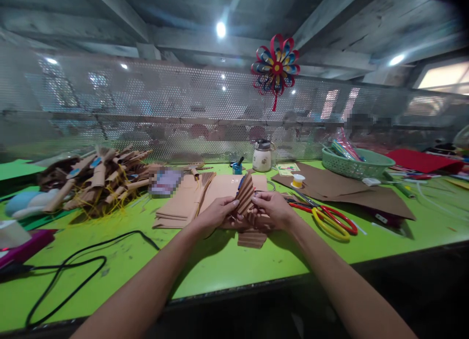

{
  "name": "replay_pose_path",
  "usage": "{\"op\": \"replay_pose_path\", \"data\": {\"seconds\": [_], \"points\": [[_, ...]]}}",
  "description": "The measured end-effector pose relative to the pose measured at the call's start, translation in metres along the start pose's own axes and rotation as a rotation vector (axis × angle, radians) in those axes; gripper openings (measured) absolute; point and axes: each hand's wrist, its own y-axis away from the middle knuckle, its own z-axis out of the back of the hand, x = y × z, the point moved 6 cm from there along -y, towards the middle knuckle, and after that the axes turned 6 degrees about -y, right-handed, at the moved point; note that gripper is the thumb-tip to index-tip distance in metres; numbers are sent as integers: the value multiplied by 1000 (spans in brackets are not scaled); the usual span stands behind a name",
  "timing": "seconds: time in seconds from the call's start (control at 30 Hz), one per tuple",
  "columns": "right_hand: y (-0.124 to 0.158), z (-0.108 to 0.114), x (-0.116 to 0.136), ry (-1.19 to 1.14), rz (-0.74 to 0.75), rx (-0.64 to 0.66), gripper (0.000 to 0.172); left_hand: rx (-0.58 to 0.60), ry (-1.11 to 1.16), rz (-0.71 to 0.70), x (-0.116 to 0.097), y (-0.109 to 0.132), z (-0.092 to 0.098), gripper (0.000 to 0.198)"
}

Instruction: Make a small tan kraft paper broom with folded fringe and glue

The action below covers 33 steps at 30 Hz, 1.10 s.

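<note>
Between my two hands is a pleated brown paper piece [246,196], striped by its folds and held up off the table. My left hand [221,210] grips its left edge, fingers closed. Against its right side, my right hand [273,207] pinches with thumb and fingertips. Below them lies another pleated brown strip [252,239] on the green table. Behind and left of my hands are stacked brown paper sheets [178,202]. Scissors with red and yellow handles [331,222] rest just right of my right hand.
Brown paper craft pieces with yellow strings [106,178] heap at the left. A black cable [73,253] curls at front left. Behind stand a blue bottle [237,168], a white jar [261,157] and a yellow spool [297,181]. A green basket [357,163] sits on brown sheets [330,190].
</note>
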Motion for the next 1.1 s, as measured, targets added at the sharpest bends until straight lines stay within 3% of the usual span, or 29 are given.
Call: {"op": "replay_pose_path", "data": {"seconds": [0.2,0.4,0.53,0.63,0.93,1.1], "points": [[1,-2,-2,-19,-21,-5,31,52,32,47,7,0,-2,36],[1,-2,-5,-18,-12,-2,34,98,-246,-67,1,1,-6,44],[2,-4,-2,-9,-3,-24,33,-37,-554,-221,-4,0,-2,41],[2,-5,-1,7,7,-24,32,-105,-665,-272,-3,1,1,39],[5,-11,0,-25,4,35,28,-121,-662,-302,-4,0,2,28],[4,-7,1,-10,40,17,28,86,-424,-103,-1,2,-7,36]]}}
